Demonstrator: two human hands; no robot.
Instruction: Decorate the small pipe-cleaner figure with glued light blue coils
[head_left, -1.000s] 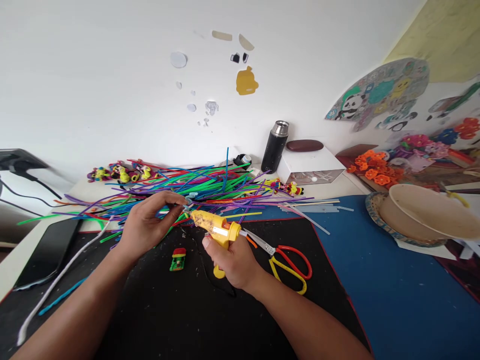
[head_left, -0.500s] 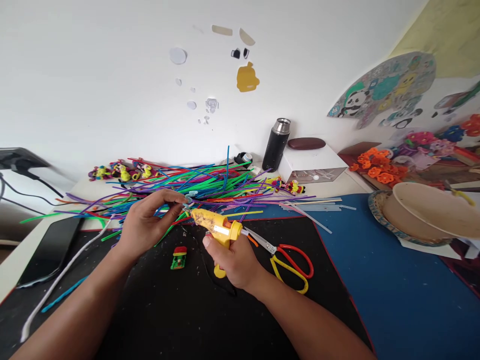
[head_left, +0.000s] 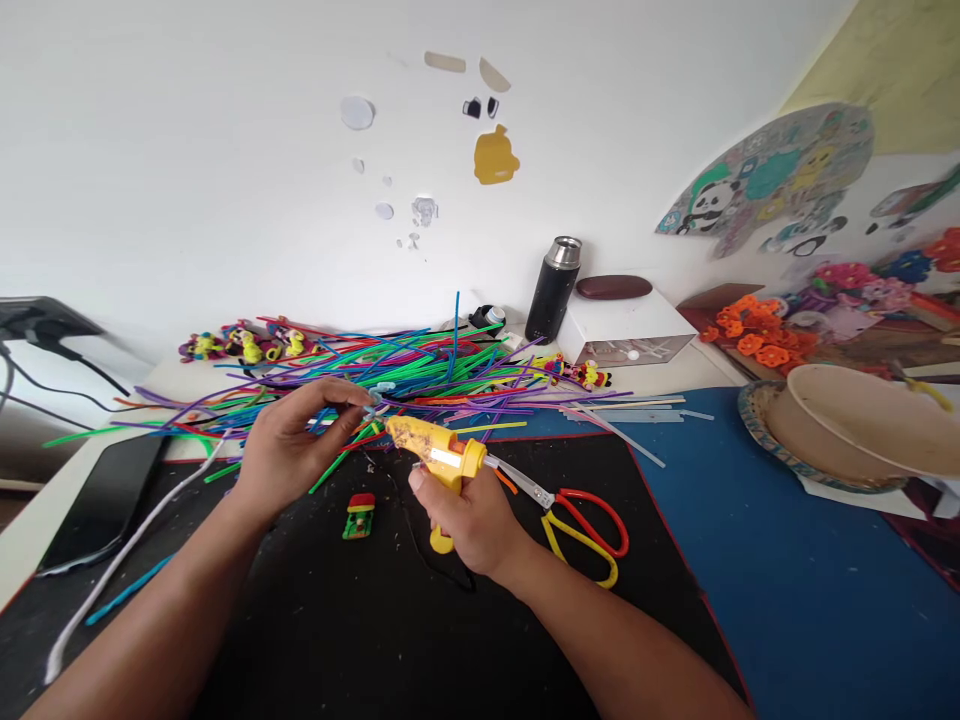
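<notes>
My right hand point(head_left: 472, 515) is wrapped round a yellow hot glue gun point(head_left: 426, 443), its nozzle pointing up and left. A clear glue stick shows at the gun's back end. My left hand point(head_left: 296, 440) pinches a small light-blue pipe-cleaner piece point(head_left: 379, 398) between thumb and fingertips, close to the nozzle; its exact shape is too small to tell. Below the hands, a small green, red and yellow pipe-cleaner figure point(head_left: 359, 516) lies on the black mat point(head_left: 337, 630). Scissors point(head_left: 585, 525) with one red and one yellow handle rest right of my right hand.
A heap of coloured pipe cleaners point(head_left: 420, 365) spreads behind my hands. A black phone point(head_left: 105, 500) and a white cord point(head_left: 120, 560) lie left. A black flask point(head_left: 553, 290) stands beside a white box point(head_left: 630, 330). At right are clear glue sticks point(head_left: 652, 413) and a large bowl point(head_left: 847, 420).
The glue gun has drawn back slightly to the right, leaving a small gap between its nozzle and the light-blue piece. My left hand stays nearly still.
</notes>
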